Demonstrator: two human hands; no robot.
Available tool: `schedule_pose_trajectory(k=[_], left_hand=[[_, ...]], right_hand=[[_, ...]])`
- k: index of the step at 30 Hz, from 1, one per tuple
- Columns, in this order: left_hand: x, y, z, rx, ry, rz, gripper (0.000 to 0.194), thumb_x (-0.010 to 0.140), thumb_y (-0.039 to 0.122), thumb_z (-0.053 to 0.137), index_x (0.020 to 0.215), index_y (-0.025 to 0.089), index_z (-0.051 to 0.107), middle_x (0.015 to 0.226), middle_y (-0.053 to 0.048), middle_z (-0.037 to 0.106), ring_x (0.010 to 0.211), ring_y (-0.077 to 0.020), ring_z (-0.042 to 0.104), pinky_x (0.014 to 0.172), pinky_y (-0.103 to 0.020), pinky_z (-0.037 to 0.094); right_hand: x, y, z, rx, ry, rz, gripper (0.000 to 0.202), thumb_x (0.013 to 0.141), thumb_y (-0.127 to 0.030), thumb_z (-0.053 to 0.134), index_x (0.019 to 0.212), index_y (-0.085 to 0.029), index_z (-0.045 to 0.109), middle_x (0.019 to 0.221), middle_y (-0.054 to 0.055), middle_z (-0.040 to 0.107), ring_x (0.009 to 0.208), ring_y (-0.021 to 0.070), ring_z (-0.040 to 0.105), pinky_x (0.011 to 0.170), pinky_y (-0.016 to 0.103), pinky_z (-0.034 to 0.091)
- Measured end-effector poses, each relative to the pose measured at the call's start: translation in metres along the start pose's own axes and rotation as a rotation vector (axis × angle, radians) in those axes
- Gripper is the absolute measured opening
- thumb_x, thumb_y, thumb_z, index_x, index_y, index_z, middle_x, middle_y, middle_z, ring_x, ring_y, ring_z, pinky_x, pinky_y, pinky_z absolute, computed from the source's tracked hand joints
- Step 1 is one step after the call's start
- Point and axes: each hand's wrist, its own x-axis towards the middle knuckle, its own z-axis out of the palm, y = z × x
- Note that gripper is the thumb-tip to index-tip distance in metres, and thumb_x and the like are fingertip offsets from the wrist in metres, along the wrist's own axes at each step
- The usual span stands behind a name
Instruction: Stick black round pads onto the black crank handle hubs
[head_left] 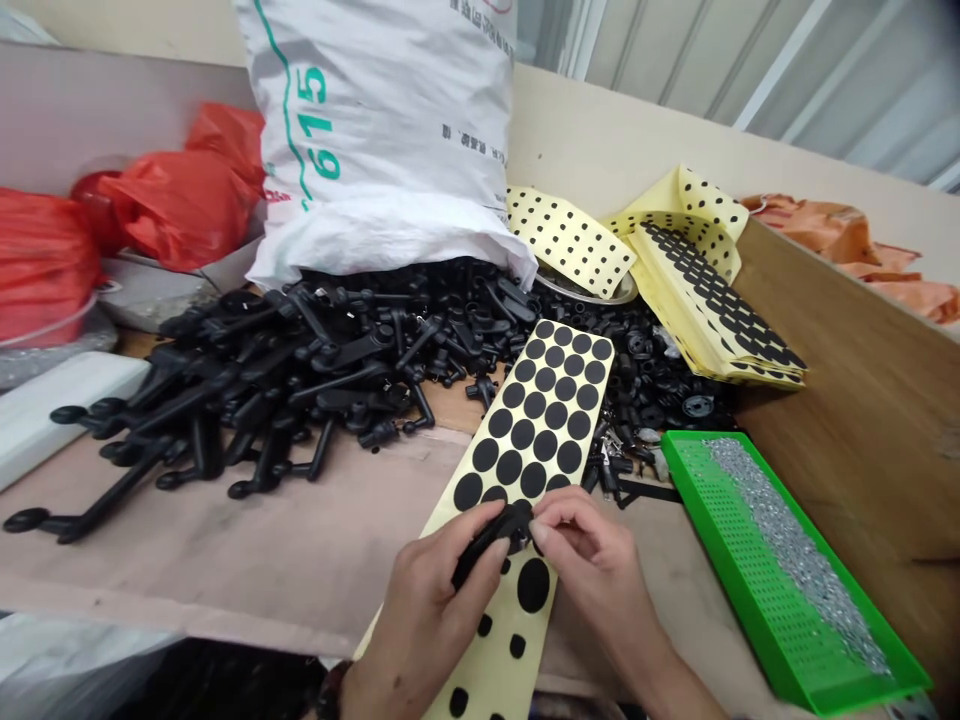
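Observation:
Between the thumb and fingers of my left hand (442, 590) is a black plastic part (480, 548), held tilted above a yellow sticker sheet (491, 570). My right hand (592, 560) is closed, its thumb and fingertips pinched at the right end of that same part. Any small piece inside the pinch is hidden. Rows of round black stickers cover the far end of the sheet. Nearer to me, a single large dot and several smaller dark spots show on it. Both hands hide the middle of the sheet.
Black crank-like parts (300, 370) lie heaped at left, below a white sack (382, 130). A green tray (750, 570) of small metal pieces stands at right. Behind it are more sticker sheets (720, 310) and a wooden board (862, 430). Red bags (180, 200) sit far left.

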Motion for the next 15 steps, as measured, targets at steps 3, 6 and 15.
schedule_pose_trajectory(k=[3, 6, 15], left_hand=[[0.001, 0.001, -0.002, -0.106, 0.01, -0.051, 0.029, 0.084, 0.035, 0.053, 0.108, 0.02, 0.06, 0.101, -0.004, 0.071, 0.09, -0.0202, 0.066, 0.078, -0.026, 0.053], [0.002, 0.004, -0.003, -0.246, -0.031, -0.115, 0.03, 0.086, 0.037, 0.05, 0.109, 0.021, 0.058, 0.1, -0.004, 0.071, 0.091, -0.0202, 0.066, 0.079, -0.027, 0.054], [-0.014, 0.001, -0.017, -0.2, -0.122, -0.094, 0.029, 0.085, 0.037, 0.052, 0.109, 0.026, 0.063, 0.093, 0.0, 0.073, 0.085, -0.0198, 0.067, 0.071, -0.024, 0.054]], right_hand=[[-0.006, 0.004, 0.0, 0.071, 0.009, 0.019, 0.01, 0.078, -0.029, 0.063, 0.075, -0.021, 0.069, 0.083, 0.006, 0.063, 0.077, 0.0195, 0.058, 0.067, 0.03, 0.048], [-0.008, 0.014, -0.001, 0.388, -0.009, 0.22, 0.02, 0.08, -0.036, 0.062, 0.092, -0.022, 0.07, 0.088, 0.006, 0.067, 0.075, 0.0187, 0.062, 0.073, 0.034, 0.049], [-0.017, 0.001, 0.006, -0.223, -0.34, -0.113, 0.03, 0.093, -0.029, 0.04, 0.119, -0.029, 0.055, 0.089, 0.003, 0.065, 0.075, 0.0175, 0.059, 0.071, 0.028, 0.045]])
